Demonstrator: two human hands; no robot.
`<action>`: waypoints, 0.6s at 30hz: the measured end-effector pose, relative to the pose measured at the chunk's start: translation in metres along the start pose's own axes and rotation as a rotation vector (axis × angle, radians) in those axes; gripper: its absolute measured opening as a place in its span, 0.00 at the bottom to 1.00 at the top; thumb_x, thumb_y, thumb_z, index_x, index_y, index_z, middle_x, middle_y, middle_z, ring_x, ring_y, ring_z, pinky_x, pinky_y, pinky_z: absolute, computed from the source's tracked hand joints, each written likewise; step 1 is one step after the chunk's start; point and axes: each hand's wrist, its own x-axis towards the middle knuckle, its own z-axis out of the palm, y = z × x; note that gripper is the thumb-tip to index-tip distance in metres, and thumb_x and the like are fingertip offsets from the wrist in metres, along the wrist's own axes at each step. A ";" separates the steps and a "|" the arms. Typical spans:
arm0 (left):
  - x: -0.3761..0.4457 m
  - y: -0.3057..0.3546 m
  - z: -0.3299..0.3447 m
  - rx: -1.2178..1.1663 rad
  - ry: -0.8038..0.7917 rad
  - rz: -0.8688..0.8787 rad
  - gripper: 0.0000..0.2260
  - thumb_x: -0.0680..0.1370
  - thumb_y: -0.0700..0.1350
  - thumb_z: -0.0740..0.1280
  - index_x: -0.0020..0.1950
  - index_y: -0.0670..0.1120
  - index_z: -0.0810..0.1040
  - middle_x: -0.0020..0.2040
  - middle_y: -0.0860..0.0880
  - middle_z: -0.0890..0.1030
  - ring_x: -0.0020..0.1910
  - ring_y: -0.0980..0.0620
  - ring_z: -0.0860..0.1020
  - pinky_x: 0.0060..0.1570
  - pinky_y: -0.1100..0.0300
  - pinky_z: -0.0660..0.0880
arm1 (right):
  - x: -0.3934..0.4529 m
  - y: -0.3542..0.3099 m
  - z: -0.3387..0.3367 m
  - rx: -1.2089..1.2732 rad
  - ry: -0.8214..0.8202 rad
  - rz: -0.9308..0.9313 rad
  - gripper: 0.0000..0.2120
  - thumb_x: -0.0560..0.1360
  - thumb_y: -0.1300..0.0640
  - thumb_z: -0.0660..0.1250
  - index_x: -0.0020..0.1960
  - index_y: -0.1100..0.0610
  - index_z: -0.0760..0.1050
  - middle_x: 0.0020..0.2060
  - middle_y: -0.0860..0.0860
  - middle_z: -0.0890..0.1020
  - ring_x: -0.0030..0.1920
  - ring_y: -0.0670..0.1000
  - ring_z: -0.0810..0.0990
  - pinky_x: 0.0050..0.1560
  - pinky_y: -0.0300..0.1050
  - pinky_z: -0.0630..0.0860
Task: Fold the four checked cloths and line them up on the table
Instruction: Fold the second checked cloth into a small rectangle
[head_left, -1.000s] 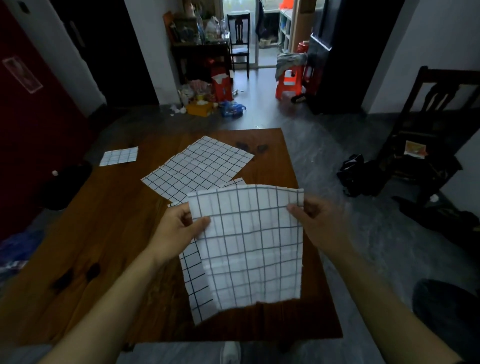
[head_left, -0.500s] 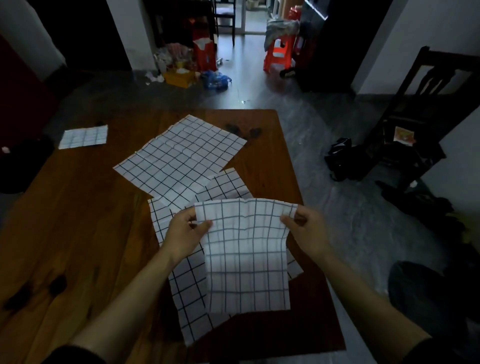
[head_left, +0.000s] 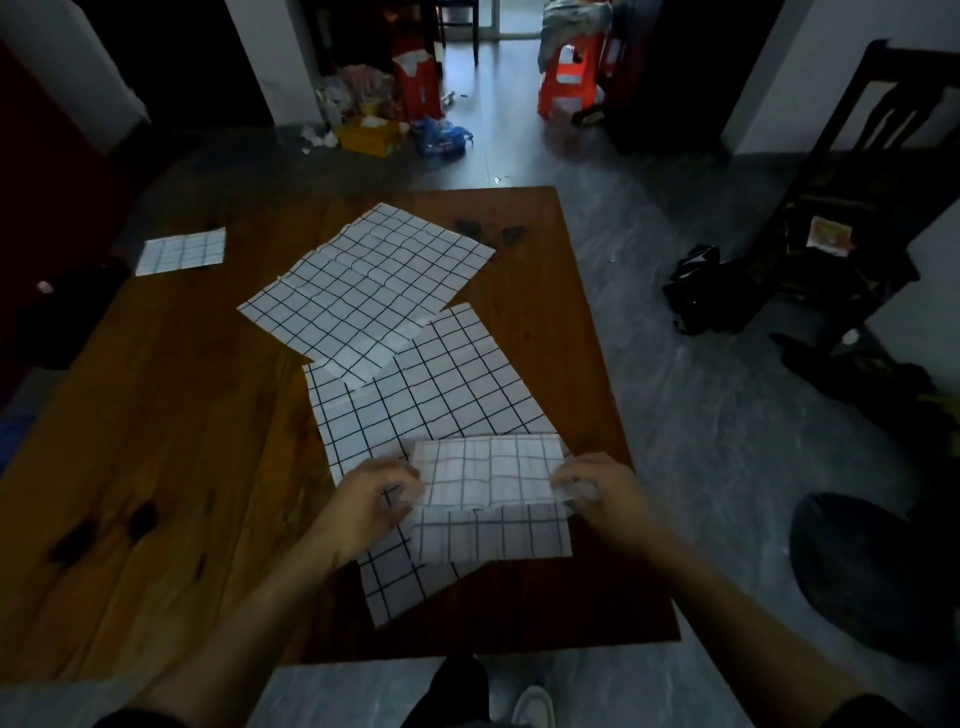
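left hand (head_left: 371, 501) and right hand (head_left: 597, 486) each pinch an end of the half-folded checked cloth (head_left: 488, 499) — it lies over a flat cloth (head_left: 426, 405) on the table (head_left: 156, 415).

Both forearms extended, left hand (head_left: 371, 499) and right hand (head_left: 597, 491) pinching, fingers curled

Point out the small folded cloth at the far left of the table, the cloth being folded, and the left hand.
small folded cloth (head_left: 182, 251), head view, its middle.
cloth being folded (head_left: 488, 470), head view, the raised upper flap.
left hand (head_left: 371, 499), head view, back of the hand.
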 end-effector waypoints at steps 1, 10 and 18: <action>-0.004 -0.003 0.003 0.055 -0.039 -0.011 0.13 0.70 0.32 0.75 0.47 0.49 0.83 0.53 0.52 0.81 0.55 0.60 0.76 0.54 0.69 0.73 | -0.003 0.004 0.004 -0.060 -0.061 0.001 0.11 0.78 0.58 0.64 0.57 0.45 0.78 0.59 0.40 0.77 0.62 0.42 0.71 0.67 0.47 0.69; 0.013 -0.006 0.015 0.215 -0.164 -0.134 0.08 0.78 0.43 0.68 0.56 0.51 0.82 0.56 0.52 0.81 0.57 0.52 0.76 0.58 0.57 0.74 | 0.007 0.003 0.006 -0.061 0.066 0.080 0.14 0.80 0.59 0.62 0.65 0.52 0.75 0.62 0.48 0.76 0.60 0.43 0.72 0.65 0.42 0.70; 0.062 0.001 0.045 0.520 -0.250 -0.049 0.23 0.82 0.52 0.59 0.76 0.48 0.62 0.78 0.48 0.62 0.76 0.47 0.60 0.73 0.50 0.59 | 0.056 -0.012 0.030 -0.116 0.053 0.087 0.20 0.80 0.54 0.61 0.72 0.51 0.67 0.71 0.48 0.69 0.70 0.48 0.67 0.72 0.53 0.66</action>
